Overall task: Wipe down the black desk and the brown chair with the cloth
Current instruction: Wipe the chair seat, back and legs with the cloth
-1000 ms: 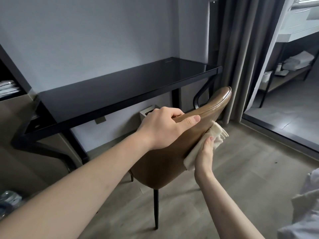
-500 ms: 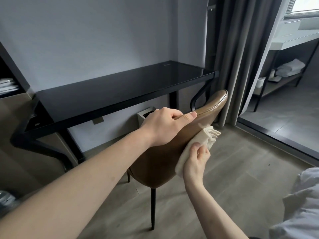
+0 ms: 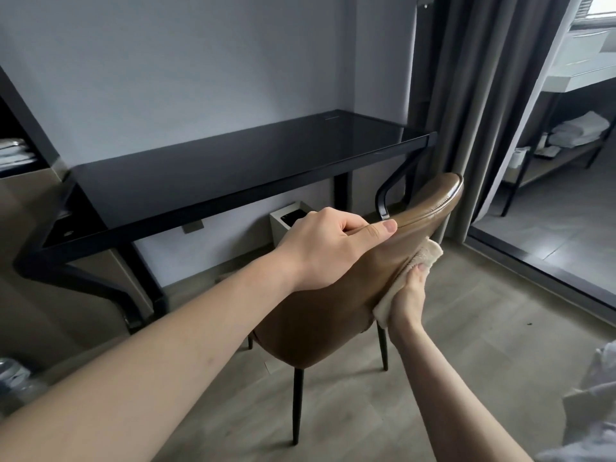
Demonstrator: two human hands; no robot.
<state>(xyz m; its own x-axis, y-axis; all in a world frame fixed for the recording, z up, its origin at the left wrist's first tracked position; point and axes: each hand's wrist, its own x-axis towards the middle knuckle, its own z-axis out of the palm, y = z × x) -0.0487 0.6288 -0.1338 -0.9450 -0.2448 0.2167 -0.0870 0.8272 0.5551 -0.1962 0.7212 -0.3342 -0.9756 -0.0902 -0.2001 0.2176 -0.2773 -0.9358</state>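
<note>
- Brown leather on the chair (image 3: 320, 321) back is what is being rubbed: the right hand (image 3: 408, 295) presses the cream cloth (image 3: 405, 278) flat against its outer face, fingers laid along the cloth with the thumb side hidden behind it.
- Half a second ago that hand sat lower and was more bunched around the cloth; it has since slid up the backrest towards the top edge, so the stroke is running upward again.
- Left hand (image 3: 328, 248) has not shifted: fingers curled over the top rim, thumb stretched along the seam, holding the chair tipped.
- Black desk (image 3: 233, 165) stands just beyond the chair, against the wall, apart from both hands.
- My guess is the chair back is only partly done; the seat cannot be seen from here.
</note>
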